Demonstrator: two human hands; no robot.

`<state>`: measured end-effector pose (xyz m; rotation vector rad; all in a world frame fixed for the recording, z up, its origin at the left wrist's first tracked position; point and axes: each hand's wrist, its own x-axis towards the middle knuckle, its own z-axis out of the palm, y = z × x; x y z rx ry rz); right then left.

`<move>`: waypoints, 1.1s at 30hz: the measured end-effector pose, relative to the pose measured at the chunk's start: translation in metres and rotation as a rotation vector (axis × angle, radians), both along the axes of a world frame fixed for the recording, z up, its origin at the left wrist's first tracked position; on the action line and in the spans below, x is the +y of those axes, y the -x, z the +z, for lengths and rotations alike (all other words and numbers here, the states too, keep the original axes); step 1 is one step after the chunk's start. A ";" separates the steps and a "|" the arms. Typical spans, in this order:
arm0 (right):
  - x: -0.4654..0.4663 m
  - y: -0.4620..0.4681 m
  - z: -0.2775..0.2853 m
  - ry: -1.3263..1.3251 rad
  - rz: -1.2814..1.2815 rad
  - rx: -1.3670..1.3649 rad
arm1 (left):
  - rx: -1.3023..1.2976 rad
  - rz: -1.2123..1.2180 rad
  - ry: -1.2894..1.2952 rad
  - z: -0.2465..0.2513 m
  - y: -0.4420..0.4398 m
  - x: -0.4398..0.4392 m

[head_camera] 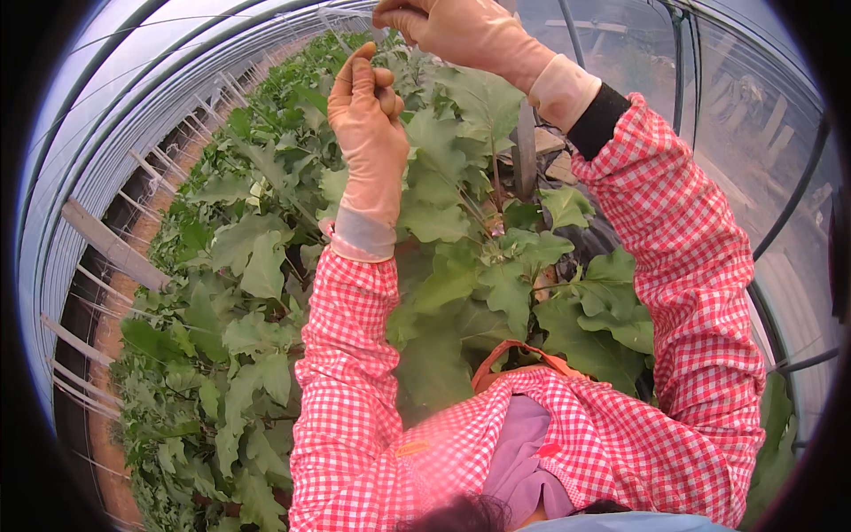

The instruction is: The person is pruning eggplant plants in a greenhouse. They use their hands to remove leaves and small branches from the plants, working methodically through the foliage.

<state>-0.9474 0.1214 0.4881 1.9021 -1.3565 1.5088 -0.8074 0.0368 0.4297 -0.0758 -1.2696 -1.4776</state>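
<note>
My left hand [369,113], in a thin translucent glove, is raised over the plants with thumb and fingers pinched together. A fine line seems to run by its fingertips, too faint to tell whether it is held. Higher and to the right is my right hand [459,26], gloved the same way and partly cut off by the top edge. Its fingers are bent together, and what they may hold is hidden. Below both hands grow broad lobed leaves [432,159] of what look like eggplant plants. An orange strap or rim [508,349] shows at my chest.
Plastic film [725,86] on curved hoops [678,73] encloses the right side. A post [525,153] stands among the plants, near bricks or stones [562,166]. At left, a slanted post [113,243] and several stakes line a brown soil strip [110,332].
</note>
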 end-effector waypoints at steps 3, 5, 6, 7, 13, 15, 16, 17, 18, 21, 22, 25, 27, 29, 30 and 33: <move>0.004 -0.007 0.020 -0.060 0.143 -0.204 | -0.040 0.027 -0.018 0.011 0.007 0.001; 0.006 -0.004 0.035 -0.035 0.293 -0.338 | -0.041 0.023 -0.008 0.014 0.014 0.001; 0.009 0.000 0.041 -0.063 0.312 -0.365 | -0.017 0.015 0.028 0.015 0.018 0.001; 0.011 0.004 0.046 -0.102 0.310 -0.411 | -0.019 0.017 0.023 0.015 0.021 0.002; 0.024 0.007 0.030 -0.065 0.235 -0.372 | -0.050 -0.017 -0.009 0.024 0.038 0.004; 0.031 0.007 0.011 -0.049 0.176 -0.354 | -0.070 -0.055 0.001 0.024 0.038 0.000; 0.033 0.006 0.001 -0.071 0.078 -0.361 | -0.087 -0.049 0.010 0.024 0.036 -0.003; 0.034 0.006 -0.007 -0.017 0.129 -0.316 | -0.108 -0.069 0.035 0.024 0.033 -0.006; 0.036 0.005 -0.017 -0.014 0.142 -0.318 | -0.143 -0.018 0.011 0.024 0.029 -0.008; 0.035 0.000 -0.033 0.094 0.141 -0.211 | -0.266 0.086 0.135 0.028 0.013 -0.002; 0.033 -0.002 -0.035 0.125 0.155 -0.181 | -0.394 0.122 0.203 0.037 0.004 0.000; 0.026 -0.011 -0.036 0.176 0.072 -0.039 | -0.748 0.766 0.688 0.066 -0.034 0.017; 0.022 -0.017 -0.036 0.222 -0.004 0.041 | -0.608 1.092 0.894 0.090 -0.044 0.025; 0.017 -0.022 -0.037 0.228 -0.014 0.061 | -0.631 1.448 1.357 0.115 -0.040 0.029; 0.015 -0.023 -0.037 0.230 -0.030 0.080 | -0.846 1.363 1.319 0.126 -0.033 0.029; 0.011 -0.020 -0.037 0.128 -0.146 0.165 | -1.181 1.148 1.166 0.146 -0.015 0.035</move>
